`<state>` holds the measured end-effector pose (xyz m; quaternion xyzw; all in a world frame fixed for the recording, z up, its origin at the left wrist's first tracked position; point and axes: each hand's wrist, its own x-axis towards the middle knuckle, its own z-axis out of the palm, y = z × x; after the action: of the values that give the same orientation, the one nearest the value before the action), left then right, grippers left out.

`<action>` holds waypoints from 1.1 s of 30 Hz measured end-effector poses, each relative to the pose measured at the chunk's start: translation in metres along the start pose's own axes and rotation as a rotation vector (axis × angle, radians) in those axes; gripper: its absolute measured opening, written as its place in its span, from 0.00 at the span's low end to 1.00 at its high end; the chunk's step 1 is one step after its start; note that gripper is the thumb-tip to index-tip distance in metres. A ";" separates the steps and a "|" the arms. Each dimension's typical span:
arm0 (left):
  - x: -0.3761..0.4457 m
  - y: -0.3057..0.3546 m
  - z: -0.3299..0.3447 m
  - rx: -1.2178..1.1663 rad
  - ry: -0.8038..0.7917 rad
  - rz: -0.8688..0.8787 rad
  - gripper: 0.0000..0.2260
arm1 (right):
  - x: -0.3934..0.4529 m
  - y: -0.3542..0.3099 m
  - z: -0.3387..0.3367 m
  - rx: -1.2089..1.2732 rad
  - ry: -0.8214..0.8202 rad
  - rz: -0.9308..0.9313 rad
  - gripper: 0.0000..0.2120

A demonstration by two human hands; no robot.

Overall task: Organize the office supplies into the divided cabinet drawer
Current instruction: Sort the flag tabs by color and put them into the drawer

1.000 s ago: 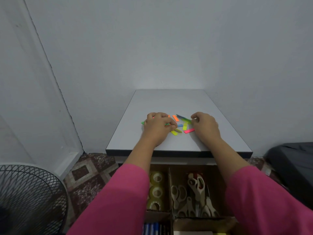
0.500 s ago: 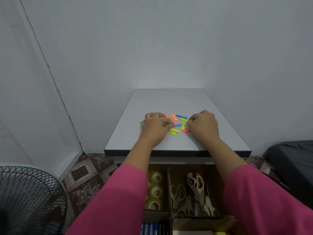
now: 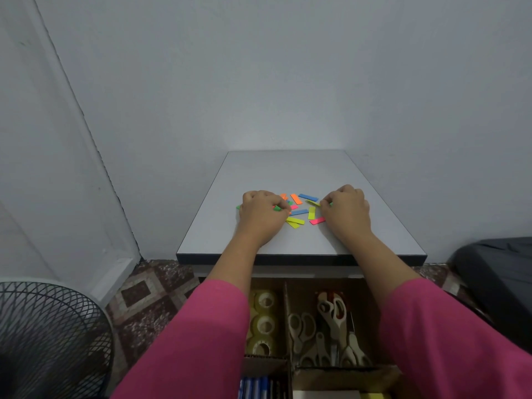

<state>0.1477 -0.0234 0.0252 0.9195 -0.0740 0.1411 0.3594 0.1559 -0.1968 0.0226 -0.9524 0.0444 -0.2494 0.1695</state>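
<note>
Coloured sticky tabs (image 3: 299,212) scattered mid cabinet top (image 3: 288,174), btwn hands; left hand (image 3: 260,213) fingers curled, pinching green tab (image 3: 277,208), right hand (image 3: 345,210) likewise on tab edge; judged featherlight, flimsy, best nipped at edges.

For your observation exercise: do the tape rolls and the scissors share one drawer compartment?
No: the tape rolls lie in the left compartment, and a cardboard divider separates them from the scissors.

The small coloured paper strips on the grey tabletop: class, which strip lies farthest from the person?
The blue paper strip at the back of the cluster; the orange, yellow and pink ones lie nearer the tabletop's front edge.
</note>
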 end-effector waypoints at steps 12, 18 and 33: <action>-0.004 0.005 -0.004 -0.077 0.044 -0.036 0.11 | -0.006 -0.005 -0.003 -0.030 0.001 -0.045 0.19; -0.006 0.006 -0.006 -0.079 0.049 -0.039 0.10 | -0.006 -0.005 -0.001 -0.113 -0.007 -0.099 0.19; -0.009 0.009 -0.009 -0.119 0.071 -0.073 0.12 | -0.004 -0.005 0.002 -0.180 0.115 -0.134 0.14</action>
<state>0.1355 -0.0232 0.0343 0.8930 -0.0357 0.1557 0.4209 0.1533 -0.1907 0.0205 -0.9488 0.0124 -0.3094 0.0633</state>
